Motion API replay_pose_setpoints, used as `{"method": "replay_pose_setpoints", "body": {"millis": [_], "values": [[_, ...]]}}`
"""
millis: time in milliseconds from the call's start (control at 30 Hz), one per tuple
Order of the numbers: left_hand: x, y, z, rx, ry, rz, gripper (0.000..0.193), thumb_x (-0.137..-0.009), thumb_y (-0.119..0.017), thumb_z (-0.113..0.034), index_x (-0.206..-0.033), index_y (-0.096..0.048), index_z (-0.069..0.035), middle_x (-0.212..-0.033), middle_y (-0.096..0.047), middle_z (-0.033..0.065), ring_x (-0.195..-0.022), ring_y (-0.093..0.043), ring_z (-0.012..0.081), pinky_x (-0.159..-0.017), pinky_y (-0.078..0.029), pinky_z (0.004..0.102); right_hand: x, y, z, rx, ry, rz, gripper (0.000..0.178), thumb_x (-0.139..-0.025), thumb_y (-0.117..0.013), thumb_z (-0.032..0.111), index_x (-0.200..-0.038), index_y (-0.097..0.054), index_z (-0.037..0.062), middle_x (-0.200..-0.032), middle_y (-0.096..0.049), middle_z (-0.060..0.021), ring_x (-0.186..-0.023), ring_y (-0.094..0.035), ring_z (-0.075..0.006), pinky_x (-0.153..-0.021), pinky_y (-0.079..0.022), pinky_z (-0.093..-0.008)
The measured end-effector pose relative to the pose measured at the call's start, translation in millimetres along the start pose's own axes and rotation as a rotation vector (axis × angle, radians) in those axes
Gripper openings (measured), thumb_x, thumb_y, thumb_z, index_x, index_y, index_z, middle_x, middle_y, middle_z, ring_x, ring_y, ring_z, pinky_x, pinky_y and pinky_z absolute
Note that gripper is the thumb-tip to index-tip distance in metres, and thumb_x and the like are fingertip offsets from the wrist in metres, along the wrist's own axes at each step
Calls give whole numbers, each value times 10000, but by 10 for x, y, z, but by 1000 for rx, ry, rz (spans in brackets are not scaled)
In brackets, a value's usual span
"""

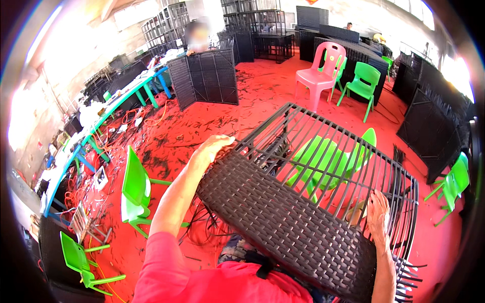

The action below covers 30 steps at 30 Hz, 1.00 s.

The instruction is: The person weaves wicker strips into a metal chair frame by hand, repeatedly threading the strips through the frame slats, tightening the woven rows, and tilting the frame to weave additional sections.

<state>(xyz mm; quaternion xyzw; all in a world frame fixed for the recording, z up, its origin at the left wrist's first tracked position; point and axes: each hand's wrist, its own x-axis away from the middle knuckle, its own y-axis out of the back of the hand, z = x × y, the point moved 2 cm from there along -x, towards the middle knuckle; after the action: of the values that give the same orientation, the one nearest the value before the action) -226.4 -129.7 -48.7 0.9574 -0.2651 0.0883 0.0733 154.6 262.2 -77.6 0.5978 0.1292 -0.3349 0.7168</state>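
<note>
A dark brown furniture frame (323, 151) slants across in front of me, part covered by a wide woven band (288, 217) of flat plastic strips. Beyond the band, bare dark slats run across the frame's open part. My left hand (217, 147) is closed over the frame's left end, at the corner of the weave. On the right, my right hand (379, 214) lies at the weave's far edge with its fingers bent around a dark strip; the fingertips are partly hidden. Loose strip ends (406, 278) stick out at the lower right. Under the slats stands a green chair (323, 161).
Green chairs (135, 184) stand at left and right. A pink chair (323, 70) is farther off. Black woven panels (212, 76) stand ahead, near another person. A long cluttered table (113, 106) runs along the left. Strip scraps (156, 146) litter the red floor.
</note>
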Motion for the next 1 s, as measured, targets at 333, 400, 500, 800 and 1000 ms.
{"method": "replay_pose_setpoints", "body": {"millis": [333, 400, 500, 800, 1000], "values": [[30, -329, 7, -346, -413, -267, 273, -784, -628, -275, -957, -625, -63, -824, -640, 74, -793, -587, 160, -724, -440, 291, 49, -102, -81, 51, 16, 20, 242, -816, -507, 120, -996, -577, -27, -1136, -525, -172, -1087, -462, -337, -928, -353, -418], [-7, -269, 72, -189, -412, -267, 202, -765, -662, -185, -891, -637, -29, -780, -622, 30, -732, -551, 96, -671, -435, 249, -1, -87, -27, 30, 18, 18, 254, -813, -508, 125, -1002, -574, -31, -1133, -525, -176, -1081, -466, -339, -927, -353, -421], [38, -264, 37, -81, -229, -233, 158, -768, -662, -169, -859, -644, -42, -800, -594, -12, -743, -524, 95, -683, -413, 255, 39, -25, -1, 9, 24, 11, 264, -808, -514, 124, -1009, -569, -38, -1129, -524, -182, -1078, -468, -347, -926, -354, -427], [-124, -175, 201, -60, -314, -145, 159, -765, -624, -130, -894, -663, -46, -831, -620, 12, -781, -545, 104, -703, -422, 259, -137, 155, -354, -190, -129, -23, 290, -810, -571, 211, -1050, -555, 48, -1037, -570, -153, -983, -522, -339, -851, -415, -407], [-371, -67, 228, 12, -223, -75, 155, -808, -608, -183, -887, -633, -51, -800, -593, 4, -692, -541, 105, -669, -437, 254, 70, 1088, -1842, 64, -692, -287, 296, -846, -462, 297, -847, -516, 6, -726, -492, -179, -664, -493, -212, -638, -409, -361]]}}
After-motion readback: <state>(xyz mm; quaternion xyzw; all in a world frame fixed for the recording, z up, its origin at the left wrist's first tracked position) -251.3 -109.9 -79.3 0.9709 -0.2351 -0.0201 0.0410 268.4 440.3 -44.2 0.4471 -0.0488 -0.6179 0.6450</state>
